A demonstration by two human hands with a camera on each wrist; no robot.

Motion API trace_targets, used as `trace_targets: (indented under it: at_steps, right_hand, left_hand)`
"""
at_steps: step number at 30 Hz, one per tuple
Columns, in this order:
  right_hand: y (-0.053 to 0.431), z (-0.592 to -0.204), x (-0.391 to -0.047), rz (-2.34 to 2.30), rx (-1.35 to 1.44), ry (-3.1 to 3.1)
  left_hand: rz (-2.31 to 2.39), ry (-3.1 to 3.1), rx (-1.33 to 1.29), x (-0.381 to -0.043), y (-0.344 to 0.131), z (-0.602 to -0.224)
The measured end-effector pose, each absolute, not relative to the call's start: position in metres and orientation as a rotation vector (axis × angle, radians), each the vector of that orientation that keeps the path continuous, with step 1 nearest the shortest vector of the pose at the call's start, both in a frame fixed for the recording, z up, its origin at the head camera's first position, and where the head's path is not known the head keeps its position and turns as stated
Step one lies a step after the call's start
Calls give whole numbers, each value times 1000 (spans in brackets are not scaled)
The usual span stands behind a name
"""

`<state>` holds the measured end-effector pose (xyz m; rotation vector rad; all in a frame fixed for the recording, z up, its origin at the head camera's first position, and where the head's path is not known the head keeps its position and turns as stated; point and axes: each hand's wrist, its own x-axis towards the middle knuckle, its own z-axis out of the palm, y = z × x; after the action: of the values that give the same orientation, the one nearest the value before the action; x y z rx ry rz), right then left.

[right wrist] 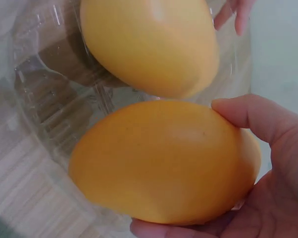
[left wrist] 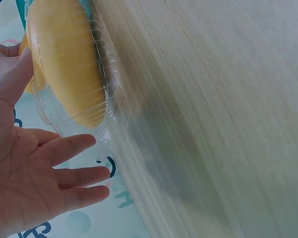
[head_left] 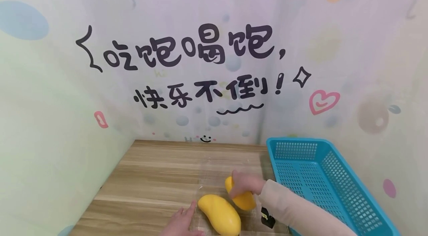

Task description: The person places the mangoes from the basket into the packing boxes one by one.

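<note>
My right hand (head_left: 246, 184) grips an orange-yellow mango (right wrist: 164, 161), thumb on one side and fingers curled under the other. That mango is over the right side of a clear plastic container (right wrist: 52, 106). Beside it a larger, paler yellow mango (head_left: 221, 214) lies in the container. At the container's left side is my left hand (head_left: 182, 224). In the left wrist view its fingers (left wrist: 82, 176) are stretched out and spread, the thumb up by the clear wall, with nothing held.
A blue perforated basket (head_left: 351, 180) stands on the right of the wood-grain table (head_left: 143, 180). A black label (head_left: 267, 218) shows near my right sleeve. Behind the table hangs a patterned curtain (head_left: 187, 124) with large dark writing.
</note>
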<state>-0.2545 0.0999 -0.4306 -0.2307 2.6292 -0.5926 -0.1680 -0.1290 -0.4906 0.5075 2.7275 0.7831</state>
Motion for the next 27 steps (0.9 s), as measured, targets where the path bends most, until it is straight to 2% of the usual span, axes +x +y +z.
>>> trace_targets:
  at_steps: [6, 15, 27]
  right_hand:
    - [96, -446, -253, -437, -276, 2715]
    - [89, -444, -248, -345, -384, 2734]
    - [85, -441, -242, -275, -249, 2730]
  left_hand:
    - [790, 2740, 500, -166, -128, -491]
    - [781, 2754, 514, -166, -128, -489]
    - [737, 2776, 542, -169, -128, -493]
